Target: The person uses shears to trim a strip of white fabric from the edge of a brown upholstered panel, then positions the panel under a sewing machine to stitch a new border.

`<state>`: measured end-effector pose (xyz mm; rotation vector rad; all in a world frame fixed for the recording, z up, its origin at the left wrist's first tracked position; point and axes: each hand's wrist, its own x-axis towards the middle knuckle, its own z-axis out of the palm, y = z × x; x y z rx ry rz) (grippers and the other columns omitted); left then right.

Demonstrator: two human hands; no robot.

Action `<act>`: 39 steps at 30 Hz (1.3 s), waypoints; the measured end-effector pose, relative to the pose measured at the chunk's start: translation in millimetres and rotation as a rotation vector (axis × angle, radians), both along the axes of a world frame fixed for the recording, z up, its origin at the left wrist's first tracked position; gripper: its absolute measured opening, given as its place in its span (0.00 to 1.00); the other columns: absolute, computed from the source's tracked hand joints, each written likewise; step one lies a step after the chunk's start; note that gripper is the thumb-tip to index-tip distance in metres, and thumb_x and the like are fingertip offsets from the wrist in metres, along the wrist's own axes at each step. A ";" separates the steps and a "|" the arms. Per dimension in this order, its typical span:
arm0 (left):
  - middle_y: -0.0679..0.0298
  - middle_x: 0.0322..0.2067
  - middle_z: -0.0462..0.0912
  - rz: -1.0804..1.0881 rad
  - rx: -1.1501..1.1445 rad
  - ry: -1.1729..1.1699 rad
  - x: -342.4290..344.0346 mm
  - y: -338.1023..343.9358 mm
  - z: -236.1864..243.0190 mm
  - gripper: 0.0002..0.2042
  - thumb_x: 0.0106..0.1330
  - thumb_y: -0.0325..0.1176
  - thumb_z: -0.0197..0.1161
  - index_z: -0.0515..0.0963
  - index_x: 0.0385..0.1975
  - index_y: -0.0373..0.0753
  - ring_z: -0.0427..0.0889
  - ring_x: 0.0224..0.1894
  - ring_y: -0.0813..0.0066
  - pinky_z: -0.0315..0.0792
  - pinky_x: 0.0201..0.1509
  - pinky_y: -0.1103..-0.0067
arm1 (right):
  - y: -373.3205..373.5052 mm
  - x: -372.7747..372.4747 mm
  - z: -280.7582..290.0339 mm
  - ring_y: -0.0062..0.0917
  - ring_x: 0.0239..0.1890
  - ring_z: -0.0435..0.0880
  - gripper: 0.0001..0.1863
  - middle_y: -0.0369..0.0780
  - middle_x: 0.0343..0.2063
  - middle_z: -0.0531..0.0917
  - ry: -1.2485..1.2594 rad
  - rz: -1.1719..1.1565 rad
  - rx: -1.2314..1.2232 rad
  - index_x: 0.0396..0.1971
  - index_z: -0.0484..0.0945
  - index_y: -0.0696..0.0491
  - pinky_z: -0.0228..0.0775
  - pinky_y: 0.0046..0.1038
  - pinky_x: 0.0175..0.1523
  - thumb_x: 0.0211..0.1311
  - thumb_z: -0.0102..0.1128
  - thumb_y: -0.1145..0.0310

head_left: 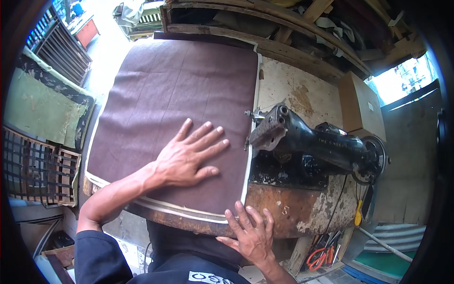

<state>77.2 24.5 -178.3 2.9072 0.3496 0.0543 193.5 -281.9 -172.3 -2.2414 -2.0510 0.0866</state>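
A large maroon leather-like sheet with pale edging lies over the left part of a worn wooden table. My left hand rests flat on the sheet, fingers spread. By the sheet's near right corner is my right hand, its fingers stretched and apart at the table's front edge; whether the fingertips press on the edging I cannot tell. Just right of the sheet stands a black sewing machine. Its needle end reaches the sheet's right edge, but the needle itself is hard to make out.
Behind the machine stands a cardboard box. Wooden shelving holding cloth runs along the back. Slatted frames and a green padded panel stand at left. Below the table's right side are a yellow-handled tool and orange-handled scissors.
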 end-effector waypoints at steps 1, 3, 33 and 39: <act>0.57 0.80 0.57 0.012 0.021 0.000 -0.6 4.1 2.5 0.34 0.78 0.64 0.46 0.61 0.79 0.56 0.50 0.83 0.52 0.37 0.84 0.44 | 0.4 0.6 0.6 0.33 0.67 0.68 0.44 0.35 0.76 0.68 0.013 0.001 0.002 0.71 0.76 0.35 0.52 0.55 0.75 0.60 0.59 0.25; 0.57 0.80 0.57 -0.008 0.008 -0.003 1.8 13.2 2.3 0.35 0.77 0.64 0.47 0.62 0.79 0.55 0.50 0.83 0.52 0.36 0.84 0.44 | 0.9 0.0 1.4 0.34 0.66 0.69 0.46 0.35 0.75 0.69 0.030 0.004 0.016 0.71 0.75 0.37 0.52 0.55 0.74 0.57 0.60 0.24; 0.59 0.81 0.56 0.029 0.030 -0.059 45.1 70.2 -13.1 0.38 0.74 0.68 0.49 0.61 0.79 0.57 0.48 0.84 0.55 0.37 0.85 0.47 | 59.0 30.5 5.9 0.29 0.48 0.76 0.37 0.30 0.70 0.78 -0.006 -0.093 0.122 0.64 0.83 0.44 0.63 0.44 0.66 0.65 0.57 0.32; 0.59 0.81 0.56 0.036 0.041 -0.074 52.3 80.9 -12.7 0.37 0.75 0.68 0.48 0.61 0.80 0.57 0.49 0.84 0.55 0.37 0.85 0.47 | 71.8 35.7 7.4 0.28 0.42 0.74 0.36 0.30 0.70 0.78 -0.059 -0.084 0.141 0.63 0.83 0.48 0.65 0.40 0.61 0.70 0.55 0.34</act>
